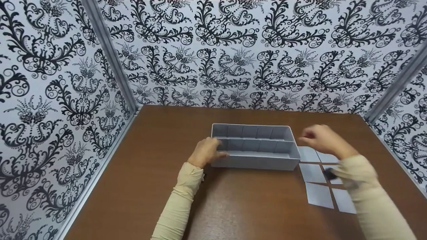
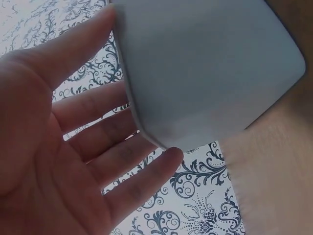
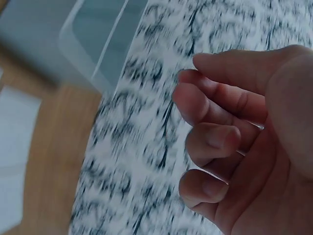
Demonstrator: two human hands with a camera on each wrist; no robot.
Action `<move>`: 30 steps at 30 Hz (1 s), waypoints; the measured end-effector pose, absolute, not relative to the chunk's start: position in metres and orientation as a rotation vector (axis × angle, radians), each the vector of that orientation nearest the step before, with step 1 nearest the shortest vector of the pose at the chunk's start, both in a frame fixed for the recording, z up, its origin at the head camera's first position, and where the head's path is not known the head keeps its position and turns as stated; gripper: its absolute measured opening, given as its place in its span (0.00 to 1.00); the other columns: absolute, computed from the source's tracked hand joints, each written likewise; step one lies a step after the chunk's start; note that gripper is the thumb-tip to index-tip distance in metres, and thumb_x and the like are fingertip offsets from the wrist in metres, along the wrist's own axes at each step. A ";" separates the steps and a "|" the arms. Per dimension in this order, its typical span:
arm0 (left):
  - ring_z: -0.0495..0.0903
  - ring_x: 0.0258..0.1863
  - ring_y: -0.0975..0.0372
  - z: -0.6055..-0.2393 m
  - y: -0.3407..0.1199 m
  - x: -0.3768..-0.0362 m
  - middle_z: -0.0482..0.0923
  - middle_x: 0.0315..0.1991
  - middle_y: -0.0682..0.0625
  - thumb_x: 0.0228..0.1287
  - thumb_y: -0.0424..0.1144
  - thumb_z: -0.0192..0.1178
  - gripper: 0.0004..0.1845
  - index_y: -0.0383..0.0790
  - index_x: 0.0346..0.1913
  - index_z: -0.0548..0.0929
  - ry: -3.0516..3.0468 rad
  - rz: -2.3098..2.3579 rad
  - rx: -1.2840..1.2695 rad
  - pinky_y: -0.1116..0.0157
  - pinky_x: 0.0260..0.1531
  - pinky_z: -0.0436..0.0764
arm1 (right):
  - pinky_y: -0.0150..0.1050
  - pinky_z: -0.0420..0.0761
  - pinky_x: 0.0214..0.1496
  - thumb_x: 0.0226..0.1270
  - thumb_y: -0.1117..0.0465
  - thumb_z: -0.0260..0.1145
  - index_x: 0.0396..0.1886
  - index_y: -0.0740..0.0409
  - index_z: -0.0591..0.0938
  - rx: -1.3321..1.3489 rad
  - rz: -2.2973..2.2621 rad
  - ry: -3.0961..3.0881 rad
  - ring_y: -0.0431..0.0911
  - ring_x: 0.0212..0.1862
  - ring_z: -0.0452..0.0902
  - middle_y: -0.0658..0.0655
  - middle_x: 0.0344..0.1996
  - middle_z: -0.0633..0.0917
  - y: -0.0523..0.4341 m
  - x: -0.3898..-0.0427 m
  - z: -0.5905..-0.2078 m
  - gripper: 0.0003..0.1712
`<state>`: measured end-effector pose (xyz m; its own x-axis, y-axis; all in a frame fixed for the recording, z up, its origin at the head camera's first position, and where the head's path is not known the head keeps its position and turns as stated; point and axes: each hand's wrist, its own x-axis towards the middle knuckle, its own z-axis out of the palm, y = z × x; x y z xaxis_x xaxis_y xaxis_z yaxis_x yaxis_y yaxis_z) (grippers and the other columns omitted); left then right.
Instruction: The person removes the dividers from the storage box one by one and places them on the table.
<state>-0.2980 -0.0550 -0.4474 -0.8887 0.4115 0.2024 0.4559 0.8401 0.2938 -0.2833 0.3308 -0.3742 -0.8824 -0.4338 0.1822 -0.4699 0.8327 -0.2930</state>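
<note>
A grey two-compartment bin point(image 1: 255, 163) stands upright on the brown table, a long divider running down its middle. At its near left corner, my left hand point(image 1: 206, 151) grips the rim. In the left wrist view, the thumb and fingers point(image 2: 110, 105) meet the rim, and some fingertips are hidden behind the wall. My right hand point(image 1: 322, 138) hovers beyond the bin's right end, above several white square cards point(image 1: 312, 173). Its fingers point(image 3: 205, 142) are curled with the thumb close to the index finger. Nothing shows between them.
The cards lie in rows to the right of the bin, partly covered by the right forearm point(image 1: 370, 190). Patterned walls point(image 1: 233, 66) enclose the brown table point(image 1: 150, 140) at the back and both sides.
</note>
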 end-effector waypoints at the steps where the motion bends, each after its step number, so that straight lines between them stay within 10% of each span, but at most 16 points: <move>1: 0.86 0.36 0.49 -0.448 -0.055 -0.298 0.88 0.35 0.44 0.53 0.53 0.73 0.20 0.39 0.37 0.88 -2.879 -0.511 -0.687 0.51 0.37 0.82 | 0.38 0.72 0.28 0.63 0.63 0.67 0.22 0.57 0.82 0.739 0.518 -2.914 0.39 0.22 0.70 0.47 0.17 0.79 0.320 -0.289 -0.374 0.09; 30: 0.82 0.33 0.58 -0.452 -0.076 -0.289 0.88 0.30 0.54 0.55 0.42 0.73 0.04 0.47 0.31 0.92 -2.714 -0.491 -0.797 0.60 0.35 0.80 | 0.50 0.82 0.41 0.52 0.68 0.69 0.26 0.62 0.85 1.041 0.371 -3.056 0.54 0.33 0.83 0.57 0.27 0.87 0.199 -0.370 -0.416 0.01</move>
